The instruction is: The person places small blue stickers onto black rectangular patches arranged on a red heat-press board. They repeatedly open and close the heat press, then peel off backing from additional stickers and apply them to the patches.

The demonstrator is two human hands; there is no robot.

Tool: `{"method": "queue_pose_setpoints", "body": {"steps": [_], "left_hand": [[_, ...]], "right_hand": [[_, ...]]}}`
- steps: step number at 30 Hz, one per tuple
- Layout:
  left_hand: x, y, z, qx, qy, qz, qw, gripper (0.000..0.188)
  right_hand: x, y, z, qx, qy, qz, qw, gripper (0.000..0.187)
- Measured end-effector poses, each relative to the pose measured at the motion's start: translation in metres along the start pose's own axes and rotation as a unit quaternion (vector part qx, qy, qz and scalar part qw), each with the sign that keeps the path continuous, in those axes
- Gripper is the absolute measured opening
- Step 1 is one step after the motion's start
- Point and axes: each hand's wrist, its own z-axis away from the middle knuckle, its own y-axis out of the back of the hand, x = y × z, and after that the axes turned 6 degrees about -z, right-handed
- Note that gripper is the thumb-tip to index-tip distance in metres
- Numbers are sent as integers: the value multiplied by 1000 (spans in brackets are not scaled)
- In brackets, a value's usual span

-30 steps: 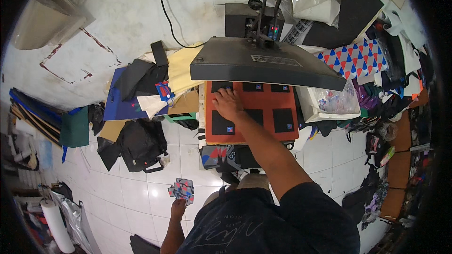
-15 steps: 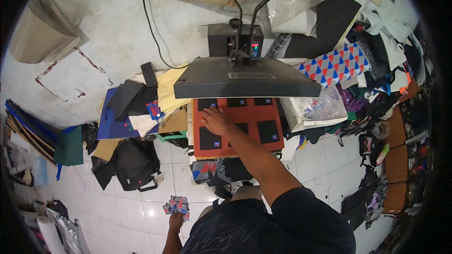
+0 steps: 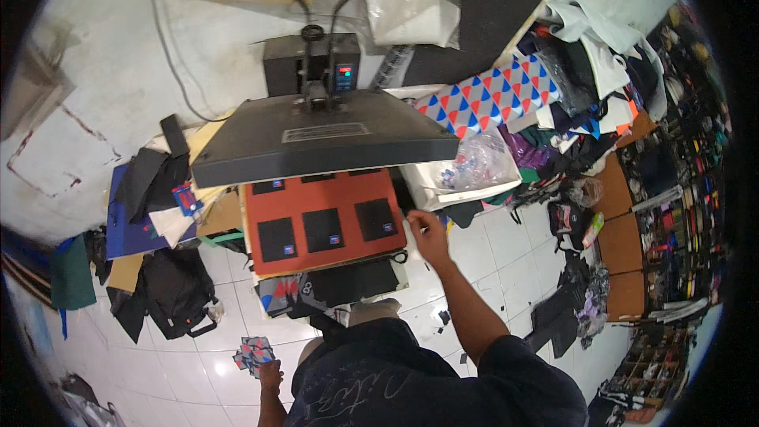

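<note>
Low at the left, my left hand [image 3: 270, 375] is closed on a fanned bunch of small grey, red and blue patterned pieces [image 3: 253, 354]. My right hand [image 3: 429, 236] hovers just beyond the right edge of a red-orange sheet [image 3: 348, 206], its fingers loosely bent and apart, with nothing visible in them. Black square pieces [image 3: 321, 229], each with a small blue mark near a corner, lie in rows on the sheet. Above the sheet's far part, the raised grey plate of a heat press [image 3: 324, 138] hides part of the back row.
A lit control box [image 3: 345, 75] stands behind the plate. To the right are a white box [image 3: 466, 182] with plastic-wrapped items and a patterned sheet [image 3: 490, 99]. A black bag [image 3: 178, 289] lies on the tiles at left. Dark folded cloth [image 3: 356, 285] sits below the sheet's front edge.
My right hand has lifted off the black pieces at the sheet's left and moved to its right side. The view has turned rightward. My left hand still holds the patterned pieces.
</note>
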Motion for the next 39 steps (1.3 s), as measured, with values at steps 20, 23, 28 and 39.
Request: {"method": "queue_pose_setpoints", "body": {"steps": [20,23,28,39], "left_hand": [[110,-8,55,63,-46,-121,990,32],[126,-3,76,80,10,-136,987,36],[147,-5,77,89,4,-148,985,38],[146,-34,82,65,-12,-149,987,40]], "right_hand": [[337,198,-216,-34,-65,409,910,28],[327,171,-233,-43,-129,388,911,32],[338,184,-246,-69,-228,450,861,41],[288,191,-254,-132,-252,420,862,41]]}}
